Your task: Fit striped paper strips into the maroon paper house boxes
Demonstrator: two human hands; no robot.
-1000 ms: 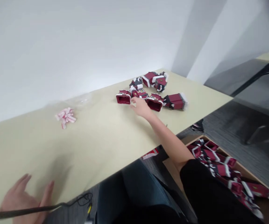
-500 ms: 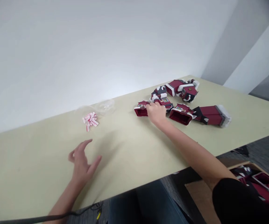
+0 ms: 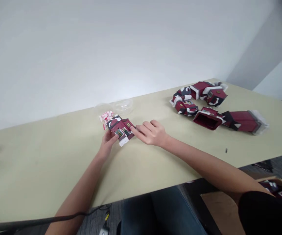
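Tabletop (image 3: 57, 169): red house model (image 3: 120, 129), roughly crosswise, between hands (image 3: 108, 142) (image 3: 150, 133).

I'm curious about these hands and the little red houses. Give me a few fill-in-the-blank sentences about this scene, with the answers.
The left hand holds a small red model house with ____ patches on its dark roof.
Other red model houses lie on the table, to the ____ of the right hand.
Small red-and-white striped pieces lie just ____ the held house, farther from the person.

Answers: white; right; behind
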